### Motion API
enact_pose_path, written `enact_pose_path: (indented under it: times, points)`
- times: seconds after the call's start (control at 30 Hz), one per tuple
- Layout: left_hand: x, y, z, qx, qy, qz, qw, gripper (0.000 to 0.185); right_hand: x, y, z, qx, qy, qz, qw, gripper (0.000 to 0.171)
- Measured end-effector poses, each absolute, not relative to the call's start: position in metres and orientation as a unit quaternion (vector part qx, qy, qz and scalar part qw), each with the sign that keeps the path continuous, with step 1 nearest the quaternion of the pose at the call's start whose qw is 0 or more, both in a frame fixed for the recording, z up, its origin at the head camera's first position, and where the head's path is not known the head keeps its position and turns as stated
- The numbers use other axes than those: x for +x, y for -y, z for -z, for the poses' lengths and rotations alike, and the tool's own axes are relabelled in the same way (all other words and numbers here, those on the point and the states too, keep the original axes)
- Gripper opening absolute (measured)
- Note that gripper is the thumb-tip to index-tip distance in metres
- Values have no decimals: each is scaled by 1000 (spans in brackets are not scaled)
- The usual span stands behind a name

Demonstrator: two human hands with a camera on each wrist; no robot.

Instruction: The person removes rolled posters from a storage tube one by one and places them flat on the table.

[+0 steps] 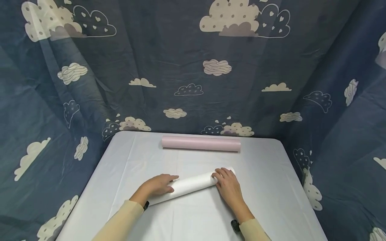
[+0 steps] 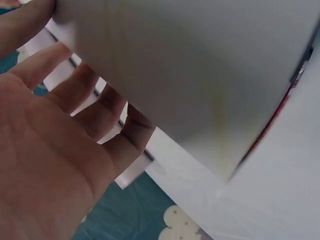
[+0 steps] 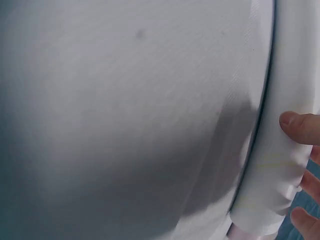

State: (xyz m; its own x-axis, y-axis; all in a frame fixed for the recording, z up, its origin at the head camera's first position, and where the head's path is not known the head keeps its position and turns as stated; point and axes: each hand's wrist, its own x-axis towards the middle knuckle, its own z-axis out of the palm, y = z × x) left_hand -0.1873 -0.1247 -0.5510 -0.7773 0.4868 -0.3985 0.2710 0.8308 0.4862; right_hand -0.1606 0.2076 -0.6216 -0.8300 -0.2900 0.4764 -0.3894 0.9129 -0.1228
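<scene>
A long white roll (image 1: 190,185) lies slantwise over the white table, its right end farther back than its left. My left hand (image 1: 159,185) holds it near the left end, thumb on the near side and fingers over the far side. Those fingers (image 2: 105,110) reach behind the roll in the left wrist view, where a thin red edge shows at its end. Toward the other end, my right hand (image 1: 228,187) grips the roll from above. In the right wrist view its thumb (image 3: 300,127) presses the white surface, with the other fingers round the opposite side. Faint yellow lines cross the roll.
A pink roll (image 1: 201,143) lies along the back of the table (image 1: 265,197), parallel to its far edge. Dark blue curtains (image 1: 169,73) with printed clouds hang behind the table and at both sides.
</scene>
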Motion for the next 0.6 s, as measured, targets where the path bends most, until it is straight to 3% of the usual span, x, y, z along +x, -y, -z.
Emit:
enact_pose_path:
  times: [0.43, 0.6]
  points:
    - [-156, 104, 554, 192, -927, -206, 246, 64, -164, -195, 624, 126, 955, -141, 230, 47]
    - [-140, 98, 562, 188, -925, -224, 243, 86, -164, -188, 621, 94, 960, -176, 198, 41]
